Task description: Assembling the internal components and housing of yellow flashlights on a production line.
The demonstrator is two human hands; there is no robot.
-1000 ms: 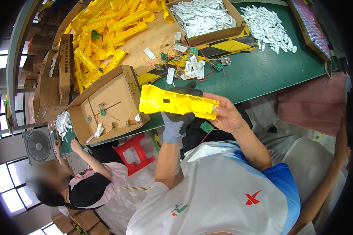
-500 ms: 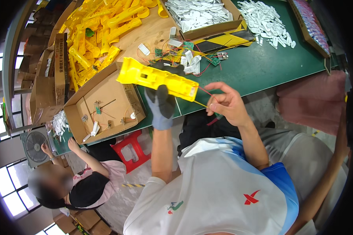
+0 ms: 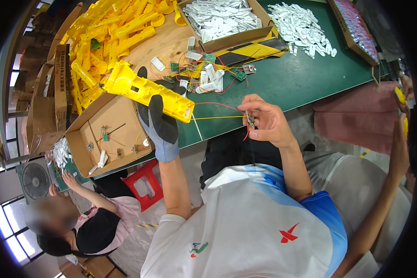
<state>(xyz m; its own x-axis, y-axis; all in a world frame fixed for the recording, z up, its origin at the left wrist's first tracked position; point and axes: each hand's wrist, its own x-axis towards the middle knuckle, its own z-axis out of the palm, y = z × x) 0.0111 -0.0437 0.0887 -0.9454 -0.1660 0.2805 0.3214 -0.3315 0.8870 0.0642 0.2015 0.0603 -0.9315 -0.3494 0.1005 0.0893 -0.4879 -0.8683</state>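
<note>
Gripping the yellow housing, the gloved left hand has its fingers closed about the middle, while the bare right hand pinches a small electronic part between its fingers. A red wire and a yellow wire span the gap between the two hands' fingers; the step appears to be straightening these leads, and the next move seems to call for a steady pinch without straining them.
</note>
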